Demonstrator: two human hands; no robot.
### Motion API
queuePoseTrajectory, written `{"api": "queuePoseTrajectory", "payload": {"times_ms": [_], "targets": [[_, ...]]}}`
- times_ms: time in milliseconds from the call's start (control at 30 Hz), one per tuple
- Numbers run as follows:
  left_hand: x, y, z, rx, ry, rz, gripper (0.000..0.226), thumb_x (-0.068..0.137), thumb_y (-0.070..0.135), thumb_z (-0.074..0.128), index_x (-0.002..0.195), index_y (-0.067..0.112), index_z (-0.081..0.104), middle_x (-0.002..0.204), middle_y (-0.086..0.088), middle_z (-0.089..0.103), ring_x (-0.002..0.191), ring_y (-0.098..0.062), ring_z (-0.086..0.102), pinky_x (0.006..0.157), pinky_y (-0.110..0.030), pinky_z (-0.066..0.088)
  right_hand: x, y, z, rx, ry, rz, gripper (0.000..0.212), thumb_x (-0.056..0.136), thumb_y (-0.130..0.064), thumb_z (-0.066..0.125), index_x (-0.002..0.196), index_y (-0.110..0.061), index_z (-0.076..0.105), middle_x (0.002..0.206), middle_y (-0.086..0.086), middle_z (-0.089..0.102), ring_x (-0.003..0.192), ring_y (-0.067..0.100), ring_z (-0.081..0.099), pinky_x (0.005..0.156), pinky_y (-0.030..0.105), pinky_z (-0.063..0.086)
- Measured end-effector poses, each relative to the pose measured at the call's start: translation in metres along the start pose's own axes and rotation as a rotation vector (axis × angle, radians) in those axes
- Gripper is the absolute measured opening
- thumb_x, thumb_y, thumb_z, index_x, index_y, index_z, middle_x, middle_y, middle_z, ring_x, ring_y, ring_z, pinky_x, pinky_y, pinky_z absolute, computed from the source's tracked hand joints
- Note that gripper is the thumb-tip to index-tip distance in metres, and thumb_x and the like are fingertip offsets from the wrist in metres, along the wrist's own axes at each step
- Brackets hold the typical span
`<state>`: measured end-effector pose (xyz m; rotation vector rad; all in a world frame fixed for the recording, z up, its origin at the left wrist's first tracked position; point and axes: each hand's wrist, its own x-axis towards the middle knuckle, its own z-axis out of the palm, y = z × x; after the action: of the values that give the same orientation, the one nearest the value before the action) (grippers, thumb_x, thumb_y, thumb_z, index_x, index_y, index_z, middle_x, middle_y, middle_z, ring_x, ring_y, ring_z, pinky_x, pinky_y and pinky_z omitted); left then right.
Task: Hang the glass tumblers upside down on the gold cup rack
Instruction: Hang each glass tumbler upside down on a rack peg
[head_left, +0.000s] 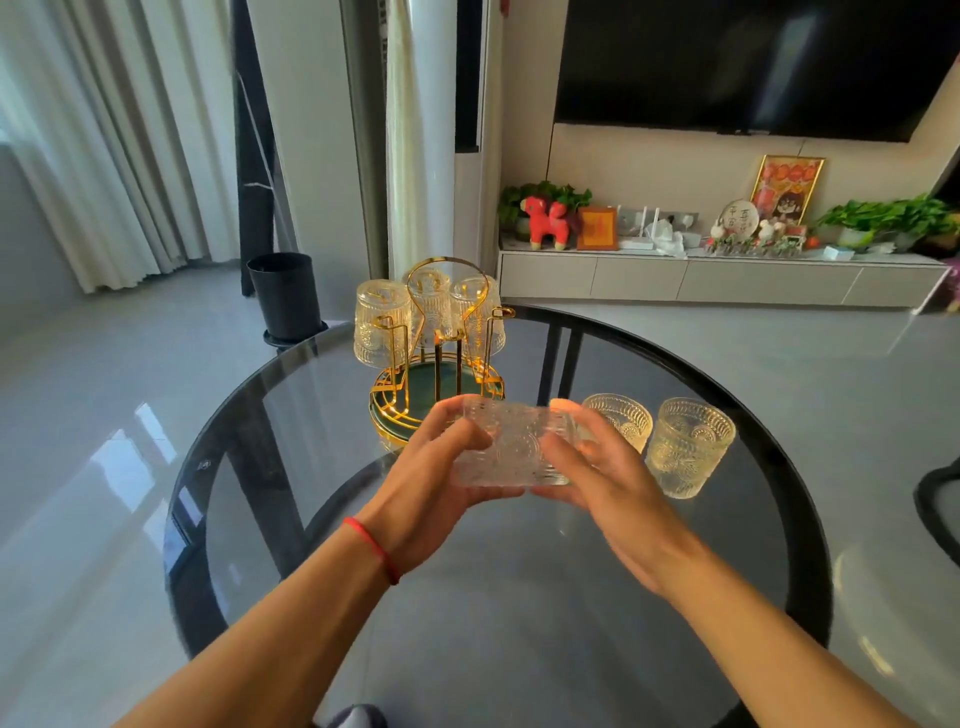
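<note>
A patterned glass tumbler (511, 447) is held on its side above the round dark glass bench (519, 597), grasped between both hands. The left hand (434, 483) is closed on the tumbler's left end, with fingers curled over the top and the thumb underneath; a red string bracelet (371, 545) is worn on that wrist. The right hand (597, 478) is pressed against the tumbler's right end, its fingers spread along the glass, so the grip is shared by the two hands and the tumbler is kept clear of the bench surface.

Just to the right of the grip, two more tumblers are seen standing upright on the bench: one (621, 418) partly hidden behind the right hand's fingers, the other (688, 447) beside it and further right, close together.

Directly beyond the grip, the gold cup rack (441, 353) is set on the bench, its green-and-gold round base showing just past the fingertips. Three tumblers are hung upside down on it: one (379, 322) on the left, one (431, 301) behind the loop handle, one (480, 317) on the right. A free gold prong is seen at the rack's right side.

Further off, a black bin (285, 296) is seen on the floor, and a television cabinet (717, 278) against the far wall.
</note>
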<state>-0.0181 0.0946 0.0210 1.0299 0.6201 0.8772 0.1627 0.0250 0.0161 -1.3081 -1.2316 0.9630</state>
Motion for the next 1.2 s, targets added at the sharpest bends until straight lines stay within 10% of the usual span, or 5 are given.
{"api": "queuePoseTrajectory", "payload": {"times_ms": [133,367,600,1200], "targets": [[0.011,-0.004,-0.026,0.445,-0.032,0.1,0.066,0.086,0.042,0.062,0.146,0.05,0.037,0.136,0.003,0.057,0.12,-0.015,0.058,0.097,-0.044,0.053,0.014,-0.015,-0.007,-0.222,0.198,-0.186,0.055,0.077,-0.05,0.084,0.127,-0.053,0.061,0.123,-0.005,0.066,0.104,0.008,0.071,0.08,0.023,0.058],[0.04,-0.041,-0.065,1.558,0.136,0.186,0.075,0.094,0.056,0.052,0.157,0.035,0.016,0.167,-0.001,0.01,0.153,-0.025,0.001,0.121,-0.056,0.013,0.072,-0.059,-0.02,-0.371,0.479,-0.307,0.063,0.083,-0.045,0.078,0.141,-0.046,0.052,0.136,-0.006,0.059,0.12,0.016,0.06,0.096,0.037,0.055],[0.05,-0.052,-0.067,1.67,0.223,0.27,0.072,0.093,0.046,0.053,0.155,0.021,0.027,0.157,-0.002,0.032,0.145,-0.024,0.024,0.116,-0.045,0.033,0.14,-0.085,-0.004,-0.569,0.423,-0.34,0.059,0.083,-0.032,0.082,0.137,-0.022,0.062,0.131,-0.001,0.068,0.113,0.011,0.058,0.089,0.021,0.041],[0.052,-0.053,-0.06,1.686,0.24,0.19,0.072,0.094,0.04,0.056,0.156,0.022,0.025,0.161,-0.002,0.027,0.149,-0.025,0.019,0.116,-0.048,0.035,0.172,-0.044,0.036,-0.814,0.317,-0.153,0.059,0.081,-0.033,0.084,0.134,-0.016,0.064,0.132,0.007,0.067,0.125,0.028,0.059,0.102,0.043,0.052]]}}
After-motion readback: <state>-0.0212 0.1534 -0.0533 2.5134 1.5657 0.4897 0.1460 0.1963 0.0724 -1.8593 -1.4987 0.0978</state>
